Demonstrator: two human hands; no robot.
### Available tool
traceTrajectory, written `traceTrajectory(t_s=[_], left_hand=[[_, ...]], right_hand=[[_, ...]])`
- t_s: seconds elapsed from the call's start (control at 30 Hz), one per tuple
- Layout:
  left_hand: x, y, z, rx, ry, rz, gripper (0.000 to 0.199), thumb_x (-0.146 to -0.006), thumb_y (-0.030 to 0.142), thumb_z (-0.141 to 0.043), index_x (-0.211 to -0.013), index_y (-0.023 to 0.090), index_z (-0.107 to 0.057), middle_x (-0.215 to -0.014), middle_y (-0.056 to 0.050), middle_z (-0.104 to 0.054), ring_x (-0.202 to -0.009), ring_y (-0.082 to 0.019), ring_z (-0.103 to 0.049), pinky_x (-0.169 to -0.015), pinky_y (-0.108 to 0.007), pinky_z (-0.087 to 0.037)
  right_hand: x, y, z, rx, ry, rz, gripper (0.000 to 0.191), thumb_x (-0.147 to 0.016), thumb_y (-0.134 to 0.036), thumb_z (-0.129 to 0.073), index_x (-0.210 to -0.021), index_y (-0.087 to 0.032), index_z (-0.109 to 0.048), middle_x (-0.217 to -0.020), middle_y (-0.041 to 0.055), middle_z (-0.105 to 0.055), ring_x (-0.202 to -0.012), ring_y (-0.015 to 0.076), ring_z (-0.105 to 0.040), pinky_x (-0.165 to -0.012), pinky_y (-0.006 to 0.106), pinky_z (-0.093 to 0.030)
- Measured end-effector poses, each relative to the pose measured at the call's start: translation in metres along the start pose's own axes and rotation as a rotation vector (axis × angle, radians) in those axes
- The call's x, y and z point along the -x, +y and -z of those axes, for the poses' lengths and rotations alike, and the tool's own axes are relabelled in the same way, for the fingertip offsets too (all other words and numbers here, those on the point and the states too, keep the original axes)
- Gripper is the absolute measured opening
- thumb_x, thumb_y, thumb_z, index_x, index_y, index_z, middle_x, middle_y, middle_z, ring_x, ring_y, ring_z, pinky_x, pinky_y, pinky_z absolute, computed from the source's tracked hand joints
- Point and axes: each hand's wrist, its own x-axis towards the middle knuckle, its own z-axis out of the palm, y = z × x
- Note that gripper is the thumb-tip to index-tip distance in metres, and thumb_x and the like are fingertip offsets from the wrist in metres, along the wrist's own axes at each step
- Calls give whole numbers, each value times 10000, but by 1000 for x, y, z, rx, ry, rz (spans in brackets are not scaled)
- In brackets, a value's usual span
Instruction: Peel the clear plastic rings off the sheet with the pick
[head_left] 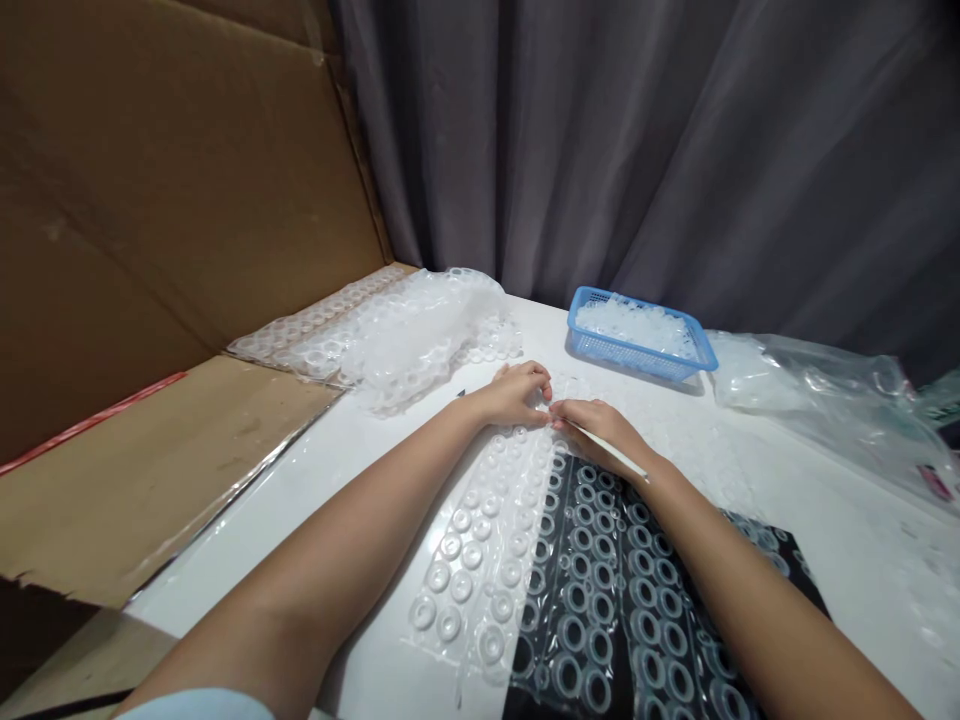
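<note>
A clear, rubbery sheet of moulded rings [472, 555] lies on the white table, its right part over a black sheet [626, 640] that makes the rings stand out. At the sheet's far end, my left hand [517, 395] is closed, with fingers and thumb curled on the clear material. Close against it, my right hand [600, 430] grips a thin white stick [611, 452], which slants back over the wrist. The stick's front tip and the exact spot being touched are hidden by the fingers.
A blue basket [645, 355] of small clear pieces stands behind my right hand. Crumpled clear ring sheets [427, 335] are piled at back left beside cardboard [180, 460]. Clear plastic bags [832, 395] lie at right. A grey curtain [600, 150] hangs behind the table.
</note>
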Motion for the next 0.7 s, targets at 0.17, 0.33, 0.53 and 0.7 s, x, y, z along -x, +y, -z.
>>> traceTrajectory(t_s=[0.17,0.33,0.53,0.7], left_hand=[[0,9,0,-121,-61,188,387,-699,393,-680,-984,222,-481,-1285,-73,-378,-1243,-309,-302,-1057,-594,-43],[2,7,3,-82,-70,85,312,-700,312,-675,-953,215,-522,-1277,-77,-400,-1214,-293,-335,-1039,-453,-235],[6,0,10,74,-83,-32,213,-723,258,-659,-935,239,-665,-1295,-56,-453,-1224,-266,-392,-1039,-405,-259],[6,-2,8,14,-90,-102,192,-768,241,-621,-934,282,-709,-1313,-47,-461,-1241,-270,-404,-1065,-454,-176]], right_hand=[[-3,-5,8,76,226,17,201,-909,-245,-383,-867,-210,-577,-901,55,-667,-835,212,-609,-755,315,-389],[-4,4,25,27,681,-369,263,-915,-385,-395,-926,-210,-590,-876,73,-678,-796,225,-606,-738,332,-433],[11,4,15,-98,372,-421,211,-841,-380,-505,-822,-202,-616,-764,42,-670,-694,205,-598,-642,299,-423],[16,-2,13,-439,381,-427,273,-819,-453,-534,-773,-192,-596,-670,9,-625,-614,163,-563,-568,260,-419]])
